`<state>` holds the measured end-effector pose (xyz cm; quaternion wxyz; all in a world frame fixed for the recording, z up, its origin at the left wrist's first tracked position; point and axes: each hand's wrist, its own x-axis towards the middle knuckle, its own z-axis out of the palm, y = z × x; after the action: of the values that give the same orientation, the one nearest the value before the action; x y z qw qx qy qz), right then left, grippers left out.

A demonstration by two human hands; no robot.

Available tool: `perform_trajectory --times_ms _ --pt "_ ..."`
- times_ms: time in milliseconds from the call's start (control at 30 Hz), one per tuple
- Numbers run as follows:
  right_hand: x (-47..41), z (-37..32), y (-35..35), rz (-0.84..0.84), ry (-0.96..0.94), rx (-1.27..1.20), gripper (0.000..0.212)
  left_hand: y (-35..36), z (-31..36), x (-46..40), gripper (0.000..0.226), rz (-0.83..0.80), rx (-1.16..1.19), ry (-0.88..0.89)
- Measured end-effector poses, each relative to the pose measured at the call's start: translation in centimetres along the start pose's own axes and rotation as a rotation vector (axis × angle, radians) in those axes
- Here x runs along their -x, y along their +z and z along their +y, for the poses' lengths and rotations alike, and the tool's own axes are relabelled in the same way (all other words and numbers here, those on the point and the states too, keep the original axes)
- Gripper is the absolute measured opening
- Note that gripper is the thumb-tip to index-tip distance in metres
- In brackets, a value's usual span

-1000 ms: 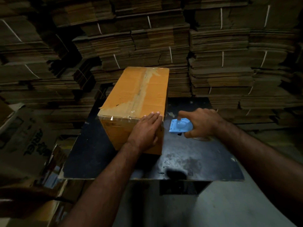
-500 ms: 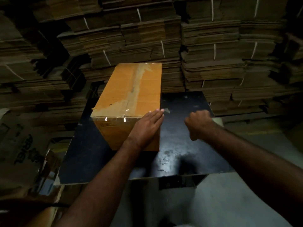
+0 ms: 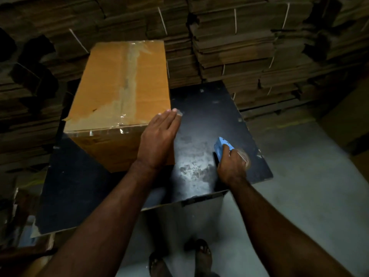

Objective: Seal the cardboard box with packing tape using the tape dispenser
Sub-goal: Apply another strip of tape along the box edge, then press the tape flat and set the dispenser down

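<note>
In the left half of the frame the cardboard box [image 3: 121, 92] is sitting on the black surface [image 3: 79, 196], its top seam running away from you under a strip of clear packing tape [image 3: 129, 76] that is wrinkling over the near edge. Your left hand [image 3: 159, 140], at centre frame, is lying flat with fingers straight and together against the box's near right corner, fingertips reaching just past the top edge. To the right of centre, your right hand [image 3: 232, 166] is curling tightly around the blue tape dispenser [image 3: 222, 146], holding it over the worn patch of the surface, well apart from the box. Bundled stacks of flattened cardboard [image 3: 259, 47] are filling the upper frame behind.
</note>
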<state>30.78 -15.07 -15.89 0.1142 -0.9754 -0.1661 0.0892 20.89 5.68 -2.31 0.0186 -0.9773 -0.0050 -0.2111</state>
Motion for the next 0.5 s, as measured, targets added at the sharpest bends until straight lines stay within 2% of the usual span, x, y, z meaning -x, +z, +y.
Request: perform_trajectory --times_ms 167,300,400,500 --pt "0.5 -0.1 3.5 -0.031 0.038 0.066 0.054 0.6 0.1 0.3 0.055 0.064 0.029 -0.041" --pt "0.2 -0.2 3.6 -0.127 0.048 0.123 0.056 1.0 -1.1 1.4 0.055 0.08 0.011 -0.055" --pt "0.2 -0.2 1.4 -0.263 0.022 0.151 0.067 0.8 -1.0 1.2 0.058 0.049 0.057 -0.05" --pt "-0.1 -1.6 -2.7 -0.249 -0.013 0.162 0.06 -0.1 -0.5 1.4 0.069 -0.004 0.14 -0.075"
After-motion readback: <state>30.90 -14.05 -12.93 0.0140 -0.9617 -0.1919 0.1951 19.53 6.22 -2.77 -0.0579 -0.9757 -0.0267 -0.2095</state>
